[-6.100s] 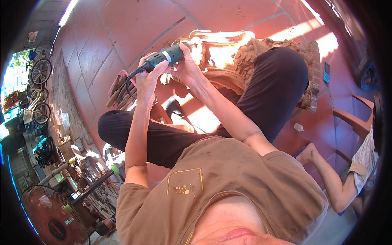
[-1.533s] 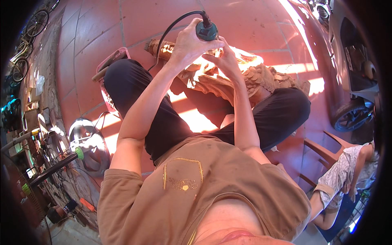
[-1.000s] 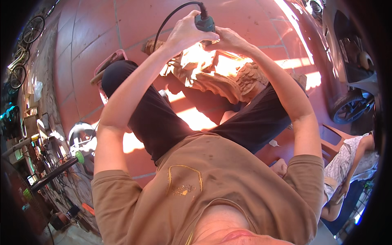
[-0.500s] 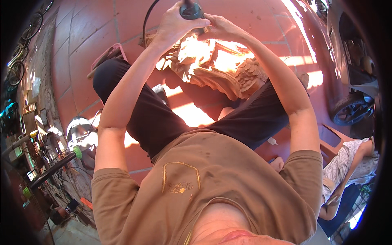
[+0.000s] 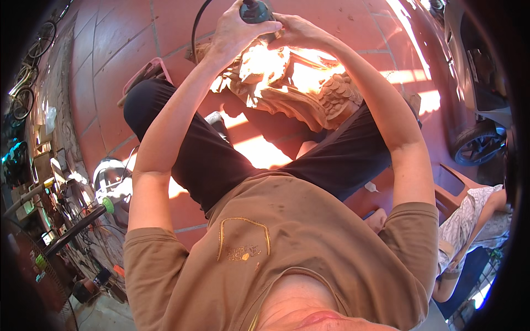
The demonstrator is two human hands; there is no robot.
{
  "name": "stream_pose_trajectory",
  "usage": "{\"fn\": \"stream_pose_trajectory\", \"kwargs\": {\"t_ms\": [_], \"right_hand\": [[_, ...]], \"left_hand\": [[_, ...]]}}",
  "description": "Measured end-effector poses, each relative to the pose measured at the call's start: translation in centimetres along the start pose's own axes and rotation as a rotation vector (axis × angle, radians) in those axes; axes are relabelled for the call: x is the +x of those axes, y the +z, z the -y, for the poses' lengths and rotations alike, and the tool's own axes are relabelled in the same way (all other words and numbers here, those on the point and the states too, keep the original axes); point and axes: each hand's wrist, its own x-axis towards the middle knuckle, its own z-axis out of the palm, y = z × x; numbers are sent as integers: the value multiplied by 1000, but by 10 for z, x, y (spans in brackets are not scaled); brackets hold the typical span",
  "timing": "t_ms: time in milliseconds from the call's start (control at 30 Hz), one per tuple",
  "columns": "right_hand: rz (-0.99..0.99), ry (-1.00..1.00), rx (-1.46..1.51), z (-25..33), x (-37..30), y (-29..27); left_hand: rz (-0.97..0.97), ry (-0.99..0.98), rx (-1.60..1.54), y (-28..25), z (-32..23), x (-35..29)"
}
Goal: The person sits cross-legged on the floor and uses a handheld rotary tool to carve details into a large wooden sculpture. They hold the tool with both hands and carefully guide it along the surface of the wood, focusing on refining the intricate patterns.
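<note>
At the top of the head view, my left hand [image 5: 234, 32] and my right hand [image 5: 298, 31] close around a dark teal corded power tool [image 5: 256, 14]. Its exact kind and working end are hidden by the hands and the upper picture edge. Under them lies a carved wooden piece [image 5: 287, 102], with flowing folds and a scale-like patterned part at its right. Strong sunlight washes out its middle. The carving rests across the floor in front of my bent legs, its right end close to my right leg.
A black cable [image 5: 196, 33] curves left of the tool. A small pinkish stool [image 5: 149, 74] stands beyond my left knee. Tools and cords clutter the left side. At right are a motorbike wheel [image 5: 478, 144], a brown plastic chair [image 5: 450, 190] and another seated person [image 5: 469, 226].
My two hands and the power tool have shifted slightly left and up in the picture, still gripping. The carving stays in nearly the same place. The other person's arm has moved a little.
</note>
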Motion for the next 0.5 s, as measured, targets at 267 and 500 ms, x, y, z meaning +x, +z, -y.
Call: {"fn": "stream_pose_trajectory", "kwargs": {"t_ms": [267, 500], "right_hand": [[-18, -34, -30, -5, 2, 2], [8, 4, -13, -5, -4, 4]], "left_hand": [[8, -6, -8, 0, -2, -4], [4, 29, 19, 9, 5, -10]]}}
